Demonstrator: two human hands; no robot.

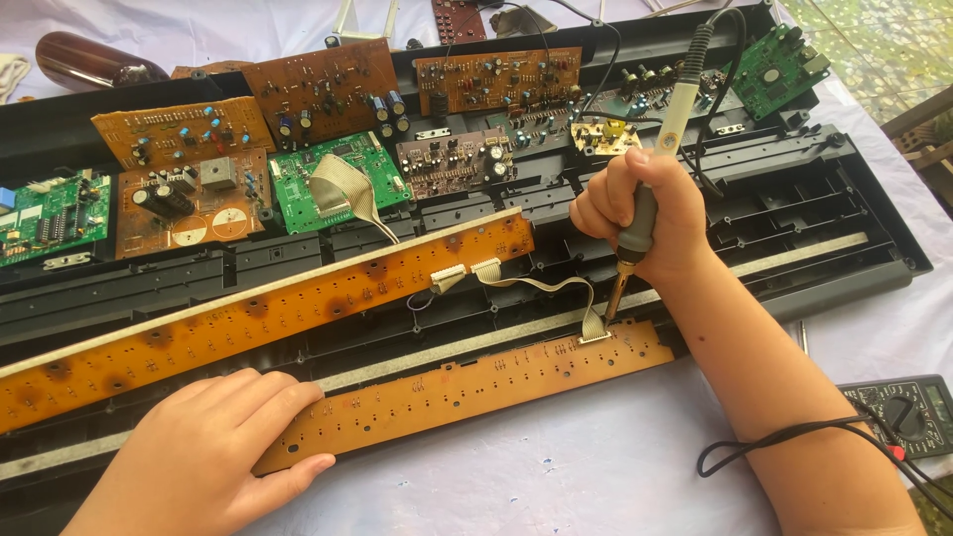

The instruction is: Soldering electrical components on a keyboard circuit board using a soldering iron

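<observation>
Orange-brown keyboard contact board (467,392) lies on the white cloth, pinned flat by the spread left hand (213,447) while the right hand (635,208), fisted around a soldering iron (645,189), touches its ribbon cable joint (594,333).

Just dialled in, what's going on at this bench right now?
A person is soldering. The right hand grips a soldering iron, its tip down at the end of a grey ribbon cable where it meets a long brown circuit strip. The left hand lies flat on that strip's other end, its fingers across the strip. Behind, more boards lie across an opened black keyboard chassis.
</observation>
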